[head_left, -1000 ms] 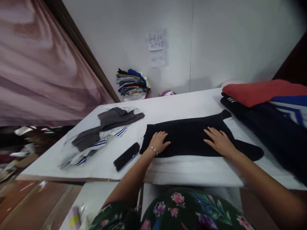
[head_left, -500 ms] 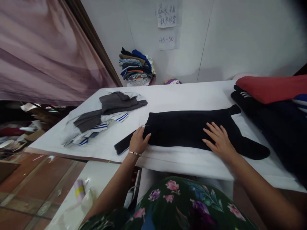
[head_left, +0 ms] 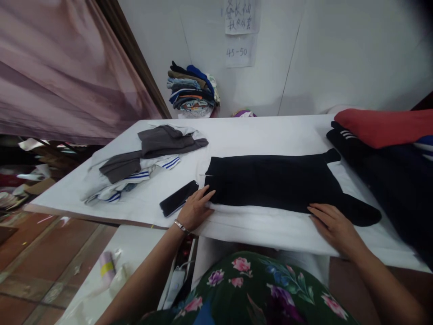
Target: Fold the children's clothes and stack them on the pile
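A black garment (head_left: pixel 267 180) lies flat and smoothed into a long strip on the white-covered table, with narrower parts sticking out at its right end. My left hand (head_left: pixel 196 205) rests at its near left corner, fingers stretched out onto the cloth. Beside that hand is a black smartphone (head_left: pixel 178 198), lying on the table. Along the garment's near edge, my right hand (head_left: pixel 333 225) touches the cloth with extended fingers, toward the right end. Whether any fingertips reach under the edge, I cannot tell.
Grey and white clothes (head_left: pixel 165 142) with blue stripes lie loosely at the left. Dark clothes (head_left: pixel 389 180) and a red garment (head_left: pixel 382 126) are piled at the right. A folded clothes stack (head_left: pixel 192 92) stands by the wall, below paper signs (head_left: pixel 241 52). The white table (head_left: pixel 270 135) ends close before me.
My right hand has slid off the garment's middle toward me and right, to its near edge. My left hand has shifted slightly nearer, uncovering more of the smartphone. The garment stays put.
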The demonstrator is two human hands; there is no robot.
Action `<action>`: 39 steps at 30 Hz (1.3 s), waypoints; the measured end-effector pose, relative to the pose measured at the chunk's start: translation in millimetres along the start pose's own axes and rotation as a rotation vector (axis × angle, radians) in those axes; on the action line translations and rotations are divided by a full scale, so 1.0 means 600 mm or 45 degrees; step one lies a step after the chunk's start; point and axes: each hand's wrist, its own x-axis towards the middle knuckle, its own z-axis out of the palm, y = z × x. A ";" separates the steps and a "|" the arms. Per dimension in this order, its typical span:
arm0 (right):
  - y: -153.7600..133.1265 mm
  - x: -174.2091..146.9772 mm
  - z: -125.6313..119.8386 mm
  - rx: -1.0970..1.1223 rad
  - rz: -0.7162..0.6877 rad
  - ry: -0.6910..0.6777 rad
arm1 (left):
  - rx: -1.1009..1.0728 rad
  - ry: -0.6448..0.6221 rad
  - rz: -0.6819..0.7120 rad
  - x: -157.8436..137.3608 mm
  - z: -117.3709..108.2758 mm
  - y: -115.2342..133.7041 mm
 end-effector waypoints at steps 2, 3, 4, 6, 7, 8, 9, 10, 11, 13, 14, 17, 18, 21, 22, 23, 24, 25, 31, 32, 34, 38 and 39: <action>0.001 0.004 -0.001 -0.062 -0.009 -0.019 | 0.049 0.008 0.015 0.004 -0.003 -0.004; 0.001 0.005 -0.001 -0.094 -0.011 -0.024 | 0.064 0.020 0.016 0.007 -0.006 -0.007; 0.001 0.006 -0.002 -0.122 -0.011 -0.030 | 0.073 0.038 0.013 0.008 -0.009 -0.010; 0.003 0.006 -0.002 -0.155 -0.016 -0.046 | 0.079 0.075 0.003 0.011 -0.014 -0.017; 0.004 0.005 -0.001 -0.162 -0.024 -0.055 | 0.085 0.088 0.000 0.012 -0.015 -0.021; 0.005 0.004 -0.001 -0.165 -0.028 -0.064 | 0.091 0.098 -0.004 0.011 -0.014 -0.023; 0.006 0.004 -0.001 -0.162 -0.030 -0.073 | 0.095 0.107 -0.007 0.010 -0.013 -0.024; 0.006 0.004 -0.002 -0.158 -0.023 -0.077 | 0.091 0.119 -0.013 0.009 -0.009 -0.025; 0.004 0.005 -0.003 -0.148 -0.011 -0.081 | 0.080 0.133 -0.017 0.006 -0.005 -0.025; -0.004 0.010 -0.009 -0.098 0.007 -0.074 | 0.034 0.164 -0.018 0.000 0.003 -0.025; -0.010 0.015 -0.012 -0.059 0.007 -0.062 | 0.000 0.176 -0.018 -0.002 0.006 -0.026; -0.028 0.040 -0.021 0.046 -0.048 0.040 | -0.142 0.212 -0.067 -0.004 0.006 -0.029; -0.033 0.053 -0.022 0.055 -0.071 0.091 | -0.192 0.233 -0.108 -0.002 0.003 -0.030; -0.043 0.098 -0.019 0.021 -0.139 0.213 | -0.275 0.299 -0.259 0.014 -0.011 -0.034; -0.045 0.114 -0.016 0.003 -0.153 0.232 | -0.272 0.316 -0.311 0.022 -0.018 -0.034; -0.047 0.130 -0.012 -0.015 -0.164 0.240 | -0.257 0.327 -0.359 0.031 -0.024 -0.033; -0.048 0.146 -0.007 -0.034 -0.170 0.236 | -0.235 0.332 -0.407 0.041 -0.031 -0.032; -0.049 0.160 -0.002 -0.058 -0.165 0.233 | -0.212 0.323 -0.457 0.050 -0.037 -0.030; -0.046 0.212 0.054 -0.253 0.012 0.090 | -0.174 0.081 -0.712 0.113 -0.049 -0.024; -0.044 0.214 0.067 -0.289 0.035 0.048 | -0.171 0.037 -0.731 0.124 -0.046 -0.025; -0.039 0.213 0.089 -0.364 0.048 -0.013 | -0.173 -0.038 -0.751 0.142 -0.037 -0.028; -0.030 0.205 0.114 -0.448 0.007 -0.024 | -0.209 -0.095 -0.767 0.171 -0.023 -0.038; -0.029 0.204 0.115 -0.453 0.001 -0.018 | -0.222 -0.093 -0.775 0.176 -0.022 -0.041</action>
